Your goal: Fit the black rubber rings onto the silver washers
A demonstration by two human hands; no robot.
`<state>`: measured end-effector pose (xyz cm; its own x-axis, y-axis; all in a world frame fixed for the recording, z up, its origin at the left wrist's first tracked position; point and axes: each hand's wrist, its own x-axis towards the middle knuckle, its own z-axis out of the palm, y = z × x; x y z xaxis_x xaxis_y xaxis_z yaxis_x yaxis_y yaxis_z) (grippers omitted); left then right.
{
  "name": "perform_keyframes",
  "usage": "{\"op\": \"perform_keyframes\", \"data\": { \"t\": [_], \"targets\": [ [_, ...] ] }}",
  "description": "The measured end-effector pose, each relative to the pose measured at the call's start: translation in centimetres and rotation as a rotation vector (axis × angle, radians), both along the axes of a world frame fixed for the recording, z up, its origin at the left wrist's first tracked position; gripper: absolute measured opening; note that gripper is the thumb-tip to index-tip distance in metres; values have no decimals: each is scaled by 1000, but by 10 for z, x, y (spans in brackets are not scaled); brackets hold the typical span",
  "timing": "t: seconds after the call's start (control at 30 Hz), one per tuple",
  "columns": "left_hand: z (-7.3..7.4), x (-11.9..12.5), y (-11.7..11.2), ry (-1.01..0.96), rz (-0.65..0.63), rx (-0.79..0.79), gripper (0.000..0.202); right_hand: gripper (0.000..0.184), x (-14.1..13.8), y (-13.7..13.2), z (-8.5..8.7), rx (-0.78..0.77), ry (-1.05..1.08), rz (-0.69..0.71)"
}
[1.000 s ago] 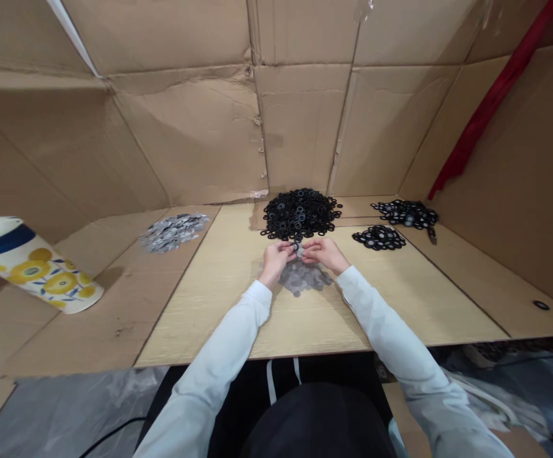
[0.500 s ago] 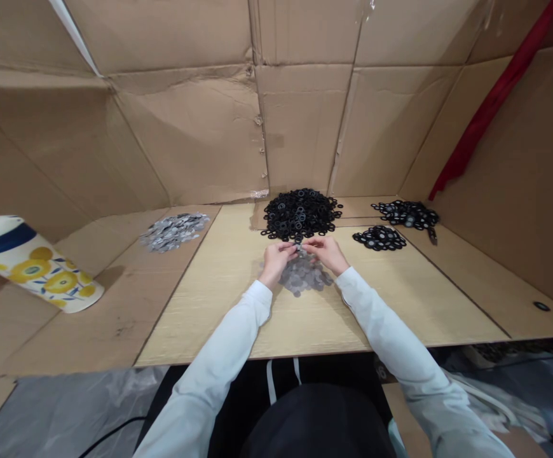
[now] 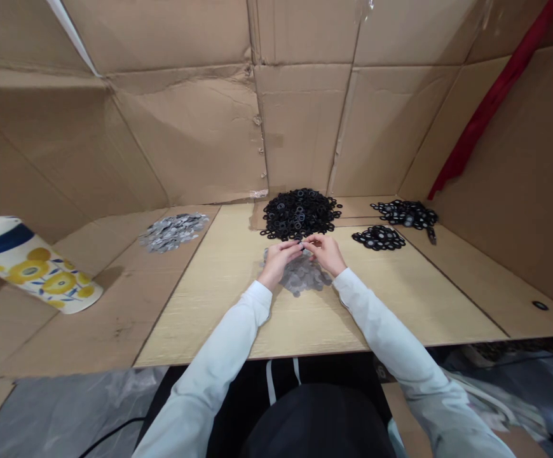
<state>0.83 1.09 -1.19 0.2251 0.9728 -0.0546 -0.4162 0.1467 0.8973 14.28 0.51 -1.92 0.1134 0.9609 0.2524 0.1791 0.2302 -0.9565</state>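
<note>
My left hand (image 3: 276,262) is closed, its fingertips pinching a small black ring (image 3: 300,242) over the middle of the board. From the other side my right hand (image 3: 326,253) meets it, thumb and finger pinched on a small pale piece that looks like a translucent disc; fingers partly cover it. Beneath both hands lies a loose pile of translucent discs (image 3: 300,278). Just beyond the fingertips rises a large heap of black rings (image 3: 300,213).
Black rings with pale centres form a near pile (image 3: 379,238) and a far pile (image 3: 407,214) at right. A single ring (image 3: 540,306) lies apart. Silvery discs (image 3: 174,232) are heaped at left, near a flowered cylinder (image 3: 42,270). Cardboard walls (image 3: 185,133) enclose the board.
My fingertips have drawn closer together, with the right hand shifting slightly left. A black ring now shows at the left fingertips, where a pale piece showed before.
</note>
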Motion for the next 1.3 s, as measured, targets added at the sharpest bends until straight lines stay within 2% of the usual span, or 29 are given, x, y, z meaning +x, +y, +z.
{"op": "perform_keyframes", "data": {
  "t": [0.17, 0.4, 0.57, 0.73, 0.83, 1.0, 1.17, 1.3],
  "targets": [
    [1, 0, 0, -6, -7, -18, 12, 27, -4, -2, 2, 0, 174, 110],
    [5, 0, -3, -7, -45, -23, 13, 39, -9, -6, 5, -132, 468, 133],
    [4, 4, -5, 35, -22, 2, 13, 43, -10, -8, 6, -195, 545, 117],
    [2, 5, -4, 178, 57, 120, 10, 43, -9, -7, 7, -104, 354, 70],
    [4, 2, -2, 288, 95, 214, 9, 42, -5, -7, 9, -58, 243, 107],
    [5, -2, 0, 449, 129, 365, 21, 42, 3, -7, 12, -9, 136, 150],
    [1, -2, 0, 550, 162, 490, 25, 32, 2, -7, 12, 80, -97, 62],
    [0, 0, 0, 475, 120, 454, 19, 22, 0, -6, 9, 188, -277, -33]
  ]
}}
